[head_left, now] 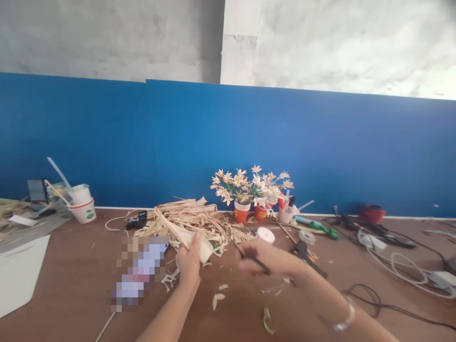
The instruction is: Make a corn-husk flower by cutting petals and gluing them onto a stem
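My left hand (pixel 188 266) is closed on a broad, pale dried corn husk (pixel 181 231), pinching its lower part with the thumb on top. To its right, my right hand (pixel 261 259), slightly blurred, has its fingers wrapped around dark scissors (pixel 255 262) whose tip points toward the husk without touching it. Behind both hands spreads a heap of dried husk strips (pixel 204 213). Small husk offcuts (pixel 218 299) lie on the table below and between the hands. A pixelated phone (pixel 142 270) lies left of my left hand.
Pale artificial flowers (pixel 242 185) stand in red cups (pixel 241 213) at the back. Near my right forearm lie a white roll (pixel 265 235), a tape roll (pixel 307 236) and a black glue gun (pixel 304 254). Cables (pixel 399 270) tangle at right; a white cup (pixel 82 210) stands left.
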`<control>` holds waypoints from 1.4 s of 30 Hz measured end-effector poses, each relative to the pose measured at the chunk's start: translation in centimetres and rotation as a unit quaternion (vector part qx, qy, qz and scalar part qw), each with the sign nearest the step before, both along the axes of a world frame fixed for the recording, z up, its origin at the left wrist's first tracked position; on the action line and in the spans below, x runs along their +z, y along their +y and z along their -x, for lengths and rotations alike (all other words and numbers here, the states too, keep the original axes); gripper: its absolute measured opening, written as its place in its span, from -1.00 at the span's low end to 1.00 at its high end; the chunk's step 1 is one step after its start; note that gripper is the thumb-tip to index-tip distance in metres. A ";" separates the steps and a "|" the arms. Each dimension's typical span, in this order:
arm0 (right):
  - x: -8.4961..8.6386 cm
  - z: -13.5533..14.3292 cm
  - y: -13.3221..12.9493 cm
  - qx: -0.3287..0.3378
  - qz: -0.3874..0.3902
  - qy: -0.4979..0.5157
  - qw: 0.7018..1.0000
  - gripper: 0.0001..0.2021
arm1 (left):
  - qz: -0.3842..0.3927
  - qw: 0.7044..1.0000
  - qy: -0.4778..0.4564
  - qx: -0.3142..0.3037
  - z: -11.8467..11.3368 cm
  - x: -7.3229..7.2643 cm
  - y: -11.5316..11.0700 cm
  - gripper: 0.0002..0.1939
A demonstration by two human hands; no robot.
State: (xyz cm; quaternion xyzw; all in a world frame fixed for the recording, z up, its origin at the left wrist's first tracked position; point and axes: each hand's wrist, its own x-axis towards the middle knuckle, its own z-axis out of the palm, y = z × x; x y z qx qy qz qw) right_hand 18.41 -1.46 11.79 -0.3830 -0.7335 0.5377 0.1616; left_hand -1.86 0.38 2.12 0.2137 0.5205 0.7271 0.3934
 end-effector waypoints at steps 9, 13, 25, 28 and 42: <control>-5.8 -3.6 -1.2 -0.053 0.193 0.061 0.978 -0.60 | 0.024 1.000 0.001 -0.013 -0.4 -0.1 0.0 -0.63; -6.6 0.5 2.6 -0.164 -0.015 0.148 0.975 -0.59 | 0.004 1.000 0.001 -0.009 -0.1 -0.3 0.1 -0.64; -7.0 1.7 -0.1 -0.080 0.136 0.125 0.980 -0.56 | -0.003 1.000 0.007 -0.009 -0.4 -0.3 0.0 -0.60; -6.9 2.3 0.5 -0.163 0.021 0.165 0.973 -0.57 | 0.008 1.000 0.010 -0.017 -0.5 0.1 -0.2 -0.59; -9.8 4.8 -2.6 -0.148 0.063 0.081 0.984 -0.52 | -0.002 0.998 0.029 -0.051 -1.0 0.7 -1.1 -0.58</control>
